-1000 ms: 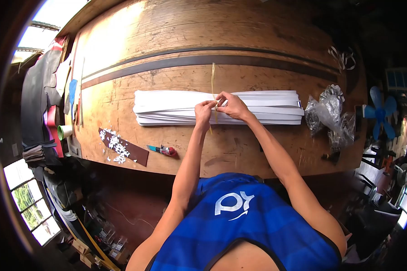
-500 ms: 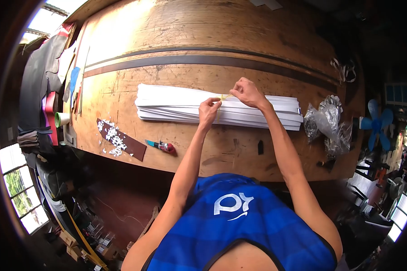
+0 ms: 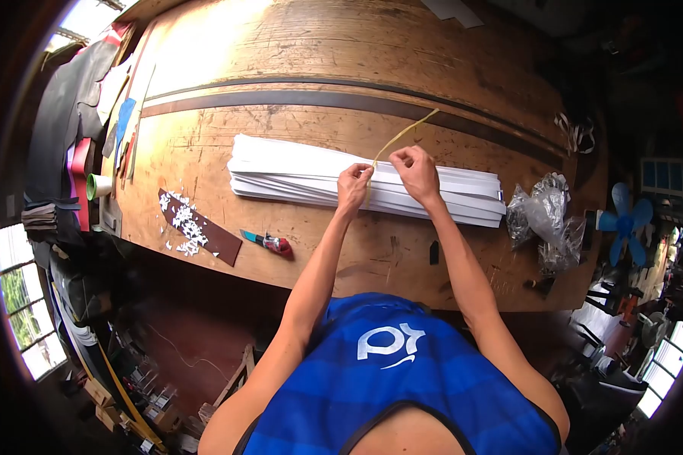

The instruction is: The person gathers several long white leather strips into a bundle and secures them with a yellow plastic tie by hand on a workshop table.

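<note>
A bundle of long white strips point(image 3: 288, 171) lies lengthwise on the wooden workbench. My left hand point(image 3: 352, 188) pinches a thin yellow strip point(image 3: 399, 136) at the middle of the bundle. From those fingers one end of the yellow strip rises in a curve and points up to the right, its tip free. My right hand point(image 3: 419, 176) is just to the right, over the white strips, with its fingers curled together. Whether anything sits between its fingertips is hidden.
On the workbench point(image 3: 319, 258) lie a utility knife point(image 3: 269, 243) and a brown piece with white scraps point(image 3: 218, 244). Crumpled clear plastic point(image 3: 546, 216) is at the right, near a blue fan point(image 3: 624, 221). A long dark strip point(image 3: 303, 98) runs across behind the bundle.
My right hand has shifted slightly down, and its fingers have come away from the yellow strip's upper end, which now sticks up freely. My left hand stays pinched at the bundle.
</note>
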`<state>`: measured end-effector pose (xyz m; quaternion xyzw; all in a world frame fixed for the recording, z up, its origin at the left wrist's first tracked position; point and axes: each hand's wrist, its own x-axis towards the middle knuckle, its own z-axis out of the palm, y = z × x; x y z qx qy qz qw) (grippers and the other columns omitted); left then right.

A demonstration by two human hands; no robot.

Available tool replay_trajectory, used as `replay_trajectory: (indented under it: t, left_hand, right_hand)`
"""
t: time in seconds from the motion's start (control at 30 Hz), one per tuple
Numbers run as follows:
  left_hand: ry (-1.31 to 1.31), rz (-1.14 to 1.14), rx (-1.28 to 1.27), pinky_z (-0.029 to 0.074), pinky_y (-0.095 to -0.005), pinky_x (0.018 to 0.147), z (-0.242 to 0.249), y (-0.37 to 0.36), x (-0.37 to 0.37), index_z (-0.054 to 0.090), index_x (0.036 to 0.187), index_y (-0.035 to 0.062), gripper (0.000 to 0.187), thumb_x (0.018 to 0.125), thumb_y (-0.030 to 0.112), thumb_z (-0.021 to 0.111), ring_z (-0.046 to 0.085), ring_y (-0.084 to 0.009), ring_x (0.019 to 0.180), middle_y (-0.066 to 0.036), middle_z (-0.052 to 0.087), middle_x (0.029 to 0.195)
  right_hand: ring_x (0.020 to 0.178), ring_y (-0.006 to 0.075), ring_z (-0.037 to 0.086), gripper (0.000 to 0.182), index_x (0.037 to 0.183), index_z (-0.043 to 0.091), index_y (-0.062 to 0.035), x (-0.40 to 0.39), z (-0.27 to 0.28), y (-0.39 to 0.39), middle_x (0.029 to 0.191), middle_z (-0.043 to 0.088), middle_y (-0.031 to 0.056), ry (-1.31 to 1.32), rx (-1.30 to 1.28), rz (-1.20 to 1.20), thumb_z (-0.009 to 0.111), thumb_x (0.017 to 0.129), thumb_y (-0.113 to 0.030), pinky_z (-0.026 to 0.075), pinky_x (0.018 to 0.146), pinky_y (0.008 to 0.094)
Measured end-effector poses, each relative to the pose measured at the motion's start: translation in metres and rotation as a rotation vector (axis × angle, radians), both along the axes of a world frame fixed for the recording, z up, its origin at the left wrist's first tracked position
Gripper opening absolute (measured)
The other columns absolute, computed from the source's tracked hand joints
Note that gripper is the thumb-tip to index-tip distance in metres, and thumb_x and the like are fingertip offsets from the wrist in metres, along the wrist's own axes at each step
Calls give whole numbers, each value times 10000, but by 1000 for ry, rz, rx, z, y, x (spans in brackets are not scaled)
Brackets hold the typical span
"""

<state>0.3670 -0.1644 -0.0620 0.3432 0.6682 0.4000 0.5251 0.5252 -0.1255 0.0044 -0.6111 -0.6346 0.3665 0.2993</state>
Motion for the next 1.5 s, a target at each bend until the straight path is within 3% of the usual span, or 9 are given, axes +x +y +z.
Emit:
replay_trajectory:
  t: [0.23, 0.4, 0.63, 0.73, 0.8, 0.9, 1.07, 1.13, 1.5]
  left_hand:
    - [-57, 15, 31, 419, -228, 643, -9, -2, -2, 683, 995, -12, 206, 894, 167, 663, 515, -71, 712, -12, 636, 799]
    - [-189, 28, 2, 443, -231, 737, -11, -1, -6, 672, 1001, -30, 216, 909, 163, 641, 574, -93, 803, -37, 671, 886]
    - [-159, 2, -80, 431, -240, 693, -1, 1, -8, 686, 974, -16, 232, 902, 202, 657, 545, -86, 764, -18, 654, 850]
    - [-142, 37, -16, 426, -252, 631, 1, -2, -5, 696, 956, 2, 225, 895, 215, 659, 521, -76, 707, -5, 636, 785]
    - [130, -10, 29, 432, -274, 586, 0, -7, -4, 697, 945, 26, 197, 881, 207, 655, 519, -92, 634, -35, 627, 719]
    - [411, -88, 111, 449, -301, 579, -5, -20, -4, 692, 925, 37, 169, 862, 188, 648, 547, -142, 587, -80, 624, 691]
    - [509, -89, 164, 481, -346, 613, -6, -37, 7, 670, 977, 75, 148, 861, 155, 624, 610, -234, 635, -113, 640, 751]
    - [616, -81, 432, 493, -363, 622, -10, -40, 11, 664, 1001, 100, 145, 870, 132, 611, 625, -258, 668, -103, 648, 808]
    - [631, -116, 407, 485, -378, 596, -18, -46, 11, 657, 1028, 123, 165, 865, 142, 640, 598, -278, 672, -74, 580, 773]
  right_hand:
    - [750, 115, 642, 296, 1082, 694, -45, -20, -54, -20, 974, 706, 57, 309, -273, 70, 725, 808, -153, 507, 668, 262]
    - [737, 101, 625, 214, 1002, 724, -46, -16, -59, -12, 951, 710, 51, 300, -180, 151, 721, 799, -112, 489, 669, 246]
    - [645, 88, 589, 116, 882, 717, -38, -18, -59, -5, 789, 699, 13, 307, -163, 145, 709, 816, -133, 460, 588, 250]
    - [651, 113, 588, 151, 899, 695, -32, -19, -55, -4, 823, 693, 31, 174, -148, 150, 689, 829, -165, 464, 601, 274]
    - [763, 257, 638, 165, 884, 652, -19, -20, -55, -5, 876, 667, 103, 81, -111, 100, 663, 830, -175, 491, 687, 347]
    - [838, 318, 614, 118, 844, 627, -29, -24, -67, -7, 871, 639, 120, 7, -26, 62, 632, 815, -143, 477, 743, 403]
    - [891, 327, 579, 62, 798, 609, -61, -33, -76, -8, 863, 612, 120, -140, 85, -5, 612, 795, -123, 437, 807, 433]
    - [890, 320, 571, 52, 792, 604, -72, -34, -79, -6, 867, 603, 115, -209, 156, 1, 611, 792, -124, 428, 814, 433]
    - [861, 321, 556, 38, 797, 594, -60, -32, -89, 8, 847, 591, 105, -157, 139, 64, 598, 786, -96, 428, 813, 415]
